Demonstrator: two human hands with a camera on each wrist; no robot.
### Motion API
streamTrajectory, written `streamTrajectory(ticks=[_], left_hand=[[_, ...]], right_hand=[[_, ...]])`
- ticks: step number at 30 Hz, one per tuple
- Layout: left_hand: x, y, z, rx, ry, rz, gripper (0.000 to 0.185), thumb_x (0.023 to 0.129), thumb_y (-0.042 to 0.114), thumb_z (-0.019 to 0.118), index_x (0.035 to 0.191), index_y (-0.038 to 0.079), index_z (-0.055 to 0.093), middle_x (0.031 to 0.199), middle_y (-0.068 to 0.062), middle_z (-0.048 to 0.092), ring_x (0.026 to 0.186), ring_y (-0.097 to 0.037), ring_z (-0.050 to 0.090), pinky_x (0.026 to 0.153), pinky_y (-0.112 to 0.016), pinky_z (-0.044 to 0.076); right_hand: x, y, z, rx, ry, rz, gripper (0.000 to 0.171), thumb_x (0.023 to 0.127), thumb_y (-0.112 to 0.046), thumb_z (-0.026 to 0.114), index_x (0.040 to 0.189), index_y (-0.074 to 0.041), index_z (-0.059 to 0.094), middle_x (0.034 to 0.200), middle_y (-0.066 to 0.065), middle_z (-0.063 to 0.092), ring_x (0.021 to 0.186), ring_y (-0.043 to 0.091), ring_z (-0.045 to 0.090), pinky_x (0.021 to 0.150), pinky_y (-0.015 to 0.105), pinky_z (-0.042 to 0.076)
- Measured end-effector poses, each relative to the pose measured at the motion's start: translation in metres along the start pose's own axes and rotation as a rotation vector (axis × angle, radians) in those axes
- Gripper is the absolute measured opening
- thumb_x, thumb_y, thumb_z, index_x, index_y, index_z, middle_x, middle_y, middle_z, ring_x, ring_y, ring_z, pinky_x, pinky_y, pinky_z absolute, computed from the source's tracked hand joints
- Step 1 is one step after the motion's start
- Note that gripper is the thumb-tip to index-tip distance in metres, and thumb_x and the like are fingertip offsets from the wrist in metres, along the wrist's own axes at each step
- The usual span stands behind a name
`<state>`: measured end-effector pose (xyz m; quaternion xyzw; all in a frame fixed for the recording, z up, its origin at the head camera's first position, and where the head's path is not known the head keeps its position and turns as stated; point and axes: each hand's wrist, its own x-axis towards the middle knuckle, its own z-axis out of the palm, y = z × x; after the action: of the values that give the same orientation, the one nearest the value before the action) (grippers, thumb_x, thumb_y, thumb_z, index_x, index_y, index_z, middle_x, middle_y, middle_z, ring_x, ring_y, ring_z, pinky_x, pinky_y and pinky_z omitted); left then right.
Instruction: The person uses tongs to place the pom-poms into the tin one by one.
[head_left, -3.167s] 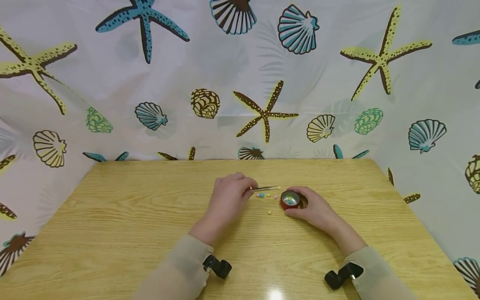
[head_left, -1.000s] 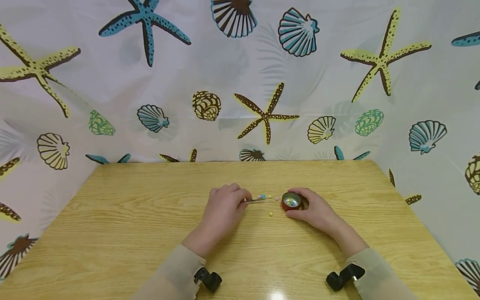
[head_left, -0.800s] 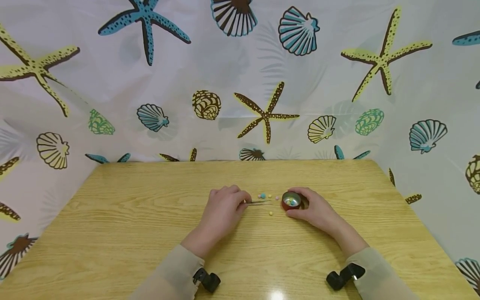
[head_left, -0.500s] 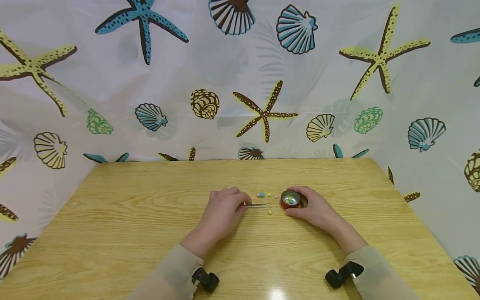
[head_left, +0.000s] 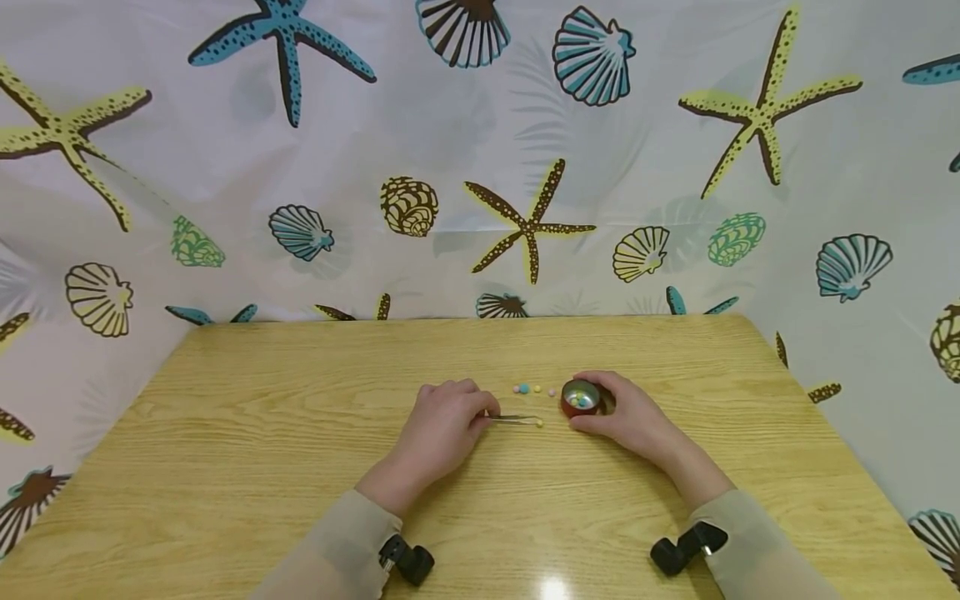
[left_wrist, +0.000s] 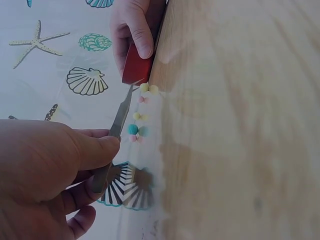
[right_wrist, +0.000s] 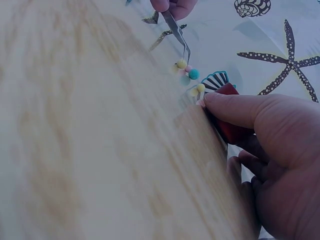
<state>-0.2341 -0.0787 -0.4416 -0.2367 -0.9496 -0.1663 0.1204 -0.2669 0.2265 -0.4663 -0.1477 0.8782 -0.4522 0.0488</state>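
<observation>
My left hand pinches a pair of metal tweezers between thumb and fingers, pointing right. Their tips meet a small yellow ball in front of the others; whether they grip it I cannot tell. In the right wrist view, the tweezers show slightly parted tips beside that ball. My right hand holds a small round tin, red outside and silvery inside, thumb and fingers on opposite sides. Several yellow and blue balls lie in it. The tin's red wall also shows in the left wrist view.
Behind the tweezers, a loose row on the wooden table has a pink ball, a blue ball, a yellow ball and another pink ball. A cloth printed with shells and starfish hangs behind.
The yellow ball held in the tweezers 3.2 seconds ago has left their tips, and the tin holds more balls. My left hand has moved nearer, bringing the tweezers to the front yellow ball.
</observation>
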Motion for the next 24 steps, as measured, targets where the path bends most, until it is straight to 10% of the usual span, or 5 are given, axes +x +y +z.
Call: streamTrajectory(ticks=[24], left_hand=[[-0.0004,-0.0019,0.0004,0.008,-0.009,0.012,0.013,0.098,0.01,0.085,0.104,0.021,0.083,0.095,0.004,0.071,0.088,-0.021,0.066,0.086,-0.049,0.047]], right_hand=[[-0.0004,-0.0006,-0.0007,-0.003,0.003,0.004,0.067,0.096,-0.025,0.09,0.154,-0.009,0.061,0.154,0.019,0.06,0.148,0.042,0.051,0.122,0.062,0.038]])
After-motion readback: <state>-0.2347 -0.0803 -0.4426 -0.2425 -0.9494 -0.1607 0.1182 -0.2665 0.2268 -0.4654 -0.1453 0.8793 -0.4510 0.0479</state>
